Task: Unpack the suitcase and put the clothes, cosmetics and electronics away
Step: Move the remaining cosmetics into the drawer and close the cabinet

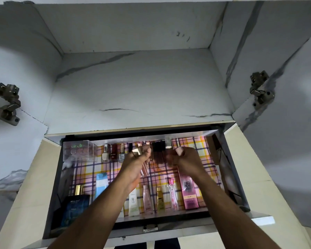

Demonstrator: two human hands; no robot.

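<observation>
Drawer point(228, 169) pulled out beneath open wardrobe shelf point(133, 90), lined with pink, yellow and purple checked paper point(201, 146). Both hands reaching in over back row of cosmetics. Left hand point(138, 159) curled round several slim items: a lip gloss tube point(145, 169) with clear pinkish body hanging below the palm, and a squarish pale cap point(137, 151) sticking up by the knuckles. Right hand point(185, 159) curled likewise, pinching a small item with rose-coloured cap point(179, 151) at the fingertips; body of that item too blurred to name. Between the hands, dark lipstick tubes point(158, 150) standing upright against back wall.

Left of the hands, nail polish bottles point(113, 153) in a row, and beside them a clear acrylic organiser box point(79, 150) in the back left corner. Front row, leaning against drawer front: dark blue perfume box point(75, 209) at far left with gold-capped bottle point(79, 189) just behind, light blue tube point(101, 184), white tube point(133, 203), pink-tinted clear bottle point(147, 198), small yellow bottle point(160, 200), clear bottle with pink cap point(173, 194), pink BB cream box point(188, 193) at right. Metal latch point(150, 228) on drawer front edge. Door hinges point(6, 103) on both sides, cabinet doors swung open.
</observation>
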